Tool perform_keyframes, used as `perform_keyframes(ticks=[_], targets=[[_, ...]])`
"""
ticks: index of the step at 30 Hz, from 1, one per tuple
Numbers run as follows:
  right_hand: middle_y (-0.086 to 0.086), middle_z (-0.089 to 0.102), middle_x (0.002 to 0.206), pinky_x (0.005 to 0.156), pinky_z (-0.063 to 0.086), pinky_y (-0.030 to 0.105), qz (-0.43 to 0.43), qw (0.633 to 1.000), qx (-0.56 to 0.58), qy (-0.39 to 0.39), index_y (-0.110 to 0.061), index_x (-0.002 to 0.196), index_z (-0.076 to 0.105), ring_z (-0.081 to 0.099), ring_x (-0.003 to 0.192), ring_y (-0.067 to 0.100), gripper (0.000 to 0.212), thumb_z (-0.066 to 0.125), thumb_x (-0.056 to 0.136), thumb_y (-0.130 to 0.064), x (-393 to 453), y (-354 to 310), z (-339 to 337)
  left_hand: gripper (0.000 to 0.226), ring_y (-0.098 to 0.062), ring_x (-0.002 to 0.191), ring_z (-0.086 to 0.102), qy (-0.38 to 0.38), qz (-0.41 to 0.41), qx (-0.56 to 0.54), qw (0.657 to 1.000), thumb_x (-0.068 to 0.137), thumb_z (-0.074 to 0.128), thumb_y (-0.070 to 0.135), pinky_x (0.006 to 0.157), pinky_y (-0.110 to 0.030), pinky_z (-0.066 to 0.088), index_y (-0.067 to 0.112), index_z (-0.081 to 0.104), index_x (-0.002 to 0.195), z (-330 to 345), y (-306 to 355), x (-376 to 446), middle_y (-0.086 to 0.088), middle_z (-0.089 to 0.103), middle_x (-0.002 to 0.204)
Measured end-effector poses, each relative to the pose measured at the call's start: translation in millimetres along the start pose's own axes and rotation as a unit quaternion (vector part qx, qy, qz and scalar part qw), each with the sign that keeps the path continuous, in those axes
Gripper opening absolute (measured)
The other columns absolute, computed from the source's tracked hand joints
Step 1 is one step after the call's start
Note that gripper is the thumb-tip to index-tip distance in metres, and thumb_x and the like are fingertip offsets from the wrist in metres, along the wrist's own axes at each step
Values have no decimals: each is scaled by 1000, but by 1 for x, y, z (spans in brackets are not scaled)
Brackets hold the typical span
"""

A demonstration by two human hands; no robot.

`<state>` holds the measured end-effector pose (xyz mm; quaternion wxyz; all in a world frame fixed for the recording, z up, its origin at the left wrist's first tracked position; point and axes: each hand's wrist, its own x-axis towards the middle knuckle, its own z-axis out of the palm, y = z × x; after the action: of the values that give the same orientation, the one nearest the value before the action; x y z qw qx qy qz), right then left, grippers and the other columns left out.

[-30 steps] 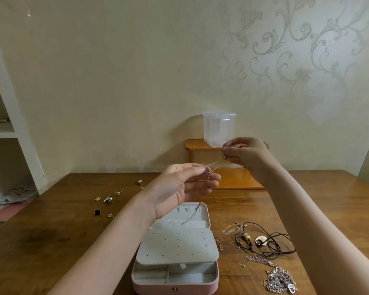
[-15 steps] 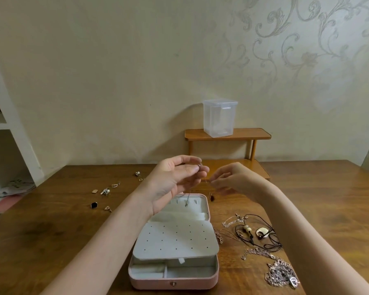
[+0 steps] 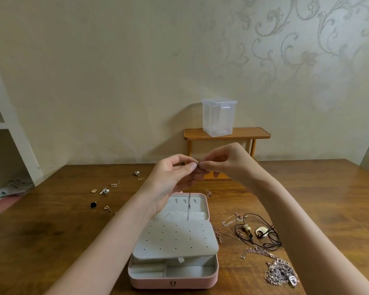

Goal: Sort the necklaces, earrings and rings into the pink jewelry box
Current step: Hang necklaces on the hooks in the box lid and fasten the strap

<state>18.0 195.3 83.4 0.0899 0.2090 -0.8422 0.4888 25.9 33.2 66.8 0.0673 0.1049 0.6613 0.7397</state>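
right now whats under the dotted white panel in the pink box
Under the dotted white panel, the pink box shows grey front compartments holding no jewelry I can make out. The panel covers everything further back.

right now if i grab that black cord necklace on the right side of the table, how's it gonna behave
The black cord necklace will probably be floppy: its cord lies in loose, overlapping loops. It is likely light, being thin cord with a few beads. It may snag, since a thin chain lies against its loops, so lift slowly.

One pink jewelry box [image 3: 173,282] – one clear plastic container [image 3: 219,117] – one small wooden shelf [image 3: 227,133] – two hands.
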Motion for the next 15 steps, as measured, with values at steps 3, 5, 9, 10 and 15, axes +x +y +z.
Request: perform_keyframes(ticks=[3, 5, 9, 10, 15], targets=[[-1, 68, 70, 52, 45, 13, -14, 1000, -6, 5, -14, 79, 71, 56, 54, -2, 8, 68, 81, -8, 1, 2, 2, 5, -16, 79, 69, 17, 7, 25, 1000, 89, 59, 10, 78, -29, 54, 10, 64, 91, 2, 0, 0, -6, 73, 82], [0, 66, 69, 51, 44, 11, -14, 1000, -3, 4, -12, 80, 71, 54, 52, -3, 6, 67, 82, -9, 0, 2, 2, 6, -17, 81, 69, 35, 25, 77, 996, 89, 60, 13, 84, -36, 52, 11, 65, 91, 2, 0, 0, -5, 73, 82], [-2, 63, 67, 54, 45, 13, 5, 999, 21, -42, -13, 78, 68, 53, 54, -2, 7, 65, 83, -12, -3, 2, -1, 7, -14, 80, 69, 49, 114, 241, 963, 86, 63, 14, 76, -24, 55, 17, 69, 88, -2, 5, -3, -4, 73, 82], [-3, 63, 66, 56, 45, 14, 13, 997, 31, -63, -13, 77, 68, 54, 57, 0, 8, 65, 84, -12, -2, 2, -3, 7, -12, 79, 69, 42, 137, 278, 950, 85, 64, 13, 76, -22, 55, 18, 70, 87, -3, 7, -4, -3, 72, 82], [-1, 64, 73, 66, 47, 19, 80, 974, 113, -182, -9, 80, 67, 57, 70, 7, 11, 59, 86, -6, 3, 4, -12, 10, 0, 73, 65, -17, 224, 419, 880, 82, 68, 14, 71, -13, 52, 22, 72, 86, -9, 17, -8, 7, 71, 79]])
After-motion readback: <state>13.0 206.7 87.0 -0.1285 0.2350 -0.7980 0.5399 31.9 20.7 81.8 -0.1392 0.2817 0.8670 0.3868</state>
